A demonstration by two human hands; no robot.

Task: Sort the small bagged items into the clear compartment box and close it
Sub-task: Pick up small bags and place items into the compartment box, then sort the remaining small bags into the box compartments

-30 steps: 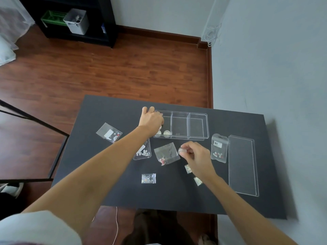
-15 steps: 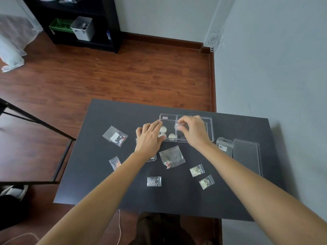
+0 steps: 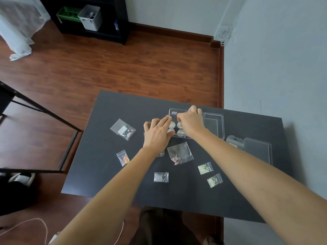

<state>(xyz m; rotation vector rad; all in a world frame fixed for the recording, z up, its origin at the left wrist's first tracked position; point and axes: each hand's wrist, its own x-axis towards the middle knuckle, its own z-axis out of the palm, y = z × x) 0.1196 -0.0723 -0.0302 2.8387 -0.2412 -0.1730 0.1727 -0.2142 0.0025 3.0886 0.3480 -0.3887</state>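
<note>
1. R hand (image 3: 192, 122), centre-right of frame: fingertips pinched together over the left compartment of the clear box (image 3: 215, 124), right at a small round white piece. Can't tell if it grips the piece or has just let go; the hand hides the contact.
2. L hand (image 3: 157, 135), just left of the box: fingers flat and spread, holding nothing, tips against the box's left wall, prob. bracing it.
3. Left compartment holds approx. four round white pieces (image 3: 172, 124); middle & right compartments look empty.
4. Lid (image 3: 257, 150) lies flat at right of frame, well apart from the box, beside a grey hang-tab pack (image 3: 234, 141).
5. Bags not yet sorted on the dark table (image 3: 123, 103): labelled bag (image 3: 123, 129) upper left, small red-bits bag (image 3: 123, 157), big bag (image 3: 180, 152) centre, three glitter bags (image 3: 161, 177) (image 3: 205, 168) (image 3: 214, 180) lower right.
6. Risks, my read: box is light, so a nudge from the R wrist could slide it if the L hand lifts. L forearm sits over a bag; dragging back could sweep it off. Overfilled compartments may stop the lid seating.
</note>
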